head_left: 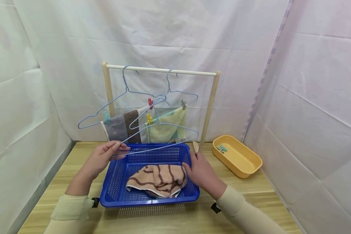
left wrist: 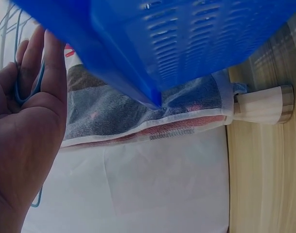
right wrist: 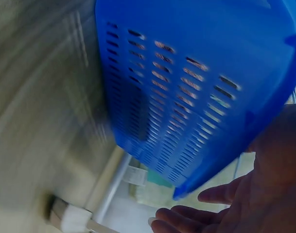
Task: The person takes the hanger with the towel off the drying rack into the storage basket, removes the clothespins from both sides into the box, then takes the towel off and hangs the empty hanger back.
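The person's left hand [head_left: 107,154] pinches the left end of a blue wire hanger [head_left: 147,150], which spans above the blue plastic basket [head_left: 125,204]. The right hand [head_left: 203,173], fingers loosely extended and holding nothing, is beside the basket's right rim. A brown-striped towel [head_left: 161,178] lies crumpled inside; a drying rack [head_left: 152,69] stands on the far side.

Left fingers [head_left: 114,145] grip blue hanger [head_left: 155,149] above blue basket [head_left: 128,203]; striped towel [head_left: 161,177] inside; right fingers [head_left: 192,156] at basket's rim.

We see a pale-blue hanger [head_left: 158,123] in the left grip [head_left: 106,154], a brown-striped tan cloth [head_left: 161,178], a deep-blue basket [head_left: 149,202], a yellow tray [head_left: 239,158].
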A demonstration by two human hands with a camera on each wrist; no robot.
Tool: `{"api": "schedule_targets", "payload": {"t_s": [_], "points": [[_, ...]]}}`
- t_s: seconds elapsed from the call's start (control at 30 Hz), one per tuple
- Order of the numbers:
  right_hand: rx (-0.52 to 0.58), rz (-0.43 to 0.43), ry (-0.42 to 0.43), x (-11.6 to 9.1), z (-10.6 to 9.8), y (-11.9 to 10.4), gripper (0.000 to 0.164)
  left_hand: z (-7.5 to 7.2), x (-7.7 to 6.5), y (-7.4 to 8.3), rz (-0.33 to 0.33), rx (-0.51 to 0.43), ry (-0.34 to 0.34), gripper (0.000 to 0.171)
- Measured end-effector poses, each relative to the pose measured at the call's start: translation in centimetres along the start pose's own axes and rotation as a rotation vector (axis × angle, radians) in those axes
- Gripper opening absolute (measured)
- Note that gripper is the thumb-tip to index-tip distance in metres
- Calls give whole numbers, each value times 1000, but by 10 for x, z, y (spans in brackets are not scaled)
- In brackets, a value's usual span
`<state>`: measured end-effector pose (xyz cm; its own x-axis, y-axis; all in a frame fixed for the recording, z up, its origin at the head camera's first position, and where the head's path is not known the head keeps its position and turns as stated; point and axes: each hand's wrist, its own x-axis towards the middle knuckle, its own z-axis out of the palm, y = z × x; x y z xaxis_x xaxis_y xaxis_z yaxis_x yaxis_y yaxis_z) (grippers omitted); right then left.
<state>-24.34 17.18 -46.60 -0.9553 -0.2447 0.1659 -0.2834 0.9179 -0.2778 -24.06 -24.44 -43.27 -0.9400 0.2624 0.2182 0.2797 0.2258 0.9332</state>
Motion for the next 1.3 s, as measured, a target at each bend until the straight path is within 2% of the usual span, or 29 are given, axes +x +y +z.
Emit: {"api": "schedule_targets", "payload": {"t_s": [0.17, 0.4, 0.7, 0.87, 1.1, 1.3], "points": [[27, 35, -45, -1, 9, 0, 64, 3, 0, 4, 14, 10, 3, 45], [79, 51, -64, -2, 14, -2, 66, 5, 1, 9, 32, 10, 15, 45], [83, 64, -66, -2, 17, 0, 67, 1, 1, 19, 48, 25, 26, 45], [93, 62, -65, -1, 20, 1, 67, 1, 0, 33, 37, 34, 36, 46], [120, 69, -60, -1, 19, 0, 67, 8, 2, 60, 7, 42, 27, 47], [119, 76, -64, -2, 19, -1, 68, 19, 10, 85, 33, 30, 7, 47]]}}
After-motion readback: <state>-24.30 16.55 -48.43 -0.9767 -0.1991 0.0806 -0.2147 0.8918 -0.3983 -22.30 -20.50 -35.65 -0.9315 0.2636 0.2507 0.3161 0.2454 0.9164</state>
